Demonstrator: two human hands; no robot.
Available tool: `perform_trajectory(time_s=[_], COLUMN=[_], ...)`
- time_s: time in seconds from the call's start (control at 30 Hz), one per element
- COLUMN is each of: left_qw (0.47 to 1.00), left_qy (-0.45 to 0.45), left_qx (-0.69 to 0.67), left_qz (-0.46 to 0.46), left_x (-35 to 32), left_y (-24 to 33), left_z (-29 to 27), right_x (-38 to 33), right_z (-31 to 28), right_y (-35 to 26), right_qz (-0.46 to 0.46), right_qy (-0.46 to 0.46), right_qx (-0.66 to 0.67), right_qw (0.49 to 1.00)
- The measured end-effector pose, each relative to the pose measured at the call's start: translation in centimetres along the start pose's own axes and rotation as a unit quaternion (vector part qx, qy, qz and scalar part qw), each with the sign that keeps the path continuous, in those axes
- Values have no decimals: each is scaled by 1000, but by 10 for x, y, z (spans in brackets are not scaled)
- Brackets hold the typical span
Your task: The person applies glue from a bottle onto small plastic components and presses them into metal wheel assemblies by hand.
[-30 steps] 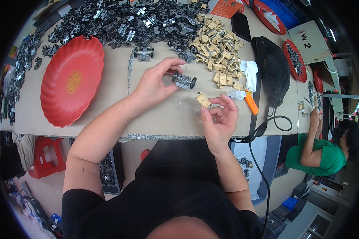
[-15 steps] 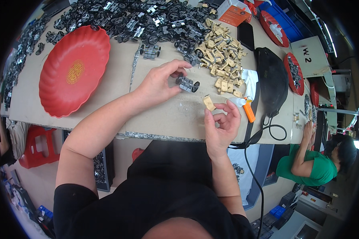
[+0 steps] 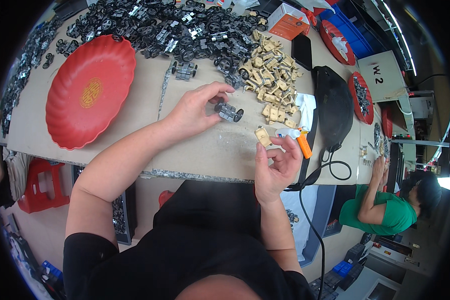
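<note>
In my left hand (image 3: pixel 197 109), thumb and fingers close round a small dark grey toy car chassis (image 3: pixel 228 112) with black wheels. My right hand (image 3: pixel 276 167) pinches a small tan plastic piece (image 3: pixel 262 136) between thumb and fingertips, a short way to the right of the chassis and apart from it. A loose heap of similar tan pieces (image 3: pixel 272 75) lies beyond my right hand. Behind my left hand spreads a large pile of wheeled chassis (image 3: pixel 185 35), and one single chassis (image 3: pixel 184 70) sits apart from it on the table.
A red scalloped tray (image 3: pixel 112 100) rests at the left. Beside my right hand lie a small white bottle (image 3: pixel 286 133) and an orange object (image 3: pixel 304 145). A black pouch (image 3: pixel 332 105), a cable (image 3: pixel 312 225) and a phone-like slab (image 3: pixel 301 51) are further right. A person in green (image 3: pixel 380 212) works there.
The whole view has shifted slightly. Both hands keep the same hold, and the tan piece stays apart from the chassis.
</note>
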State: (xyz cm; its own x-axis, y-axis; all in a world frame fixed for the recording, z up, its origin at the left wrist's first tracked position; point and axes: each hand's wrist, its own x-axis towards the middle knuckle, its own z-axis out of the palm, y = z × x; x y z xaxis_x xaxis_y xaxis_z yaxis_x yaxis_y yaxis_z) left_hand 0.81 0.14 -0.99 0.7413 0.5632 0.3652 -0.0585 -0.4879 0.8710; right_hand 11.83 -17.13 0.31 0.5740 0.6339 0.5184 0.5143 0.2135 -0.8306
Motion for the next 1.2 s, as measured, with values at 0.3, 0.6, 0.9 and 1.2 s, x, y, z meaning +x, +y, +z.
perform_trajectory(time_s=[0.3, 0.6, 0.9, 1.2], left_qw=[1000, 999, 999, 995], left_qy=[-8, -20, -26, -61], left_qx=[1, 1, 20, 76], left_qz=[-18, -37, -26, -12], left_x=[1, 1, 0, 0], left_y=[1, 3, 2, 0], left_z=[0, 0, 1, 0], right_x=[8, 13, 17, 16], right_z=[-1, -2, -2, 1], right_y=[-9, -15, -16, -15], right_qz=[112, 148, 186, 195], right_qy=[24, 33, 34, 46], right_qx=[106, 141, 170, 195], right_qw=[988, 978, 967, 960])
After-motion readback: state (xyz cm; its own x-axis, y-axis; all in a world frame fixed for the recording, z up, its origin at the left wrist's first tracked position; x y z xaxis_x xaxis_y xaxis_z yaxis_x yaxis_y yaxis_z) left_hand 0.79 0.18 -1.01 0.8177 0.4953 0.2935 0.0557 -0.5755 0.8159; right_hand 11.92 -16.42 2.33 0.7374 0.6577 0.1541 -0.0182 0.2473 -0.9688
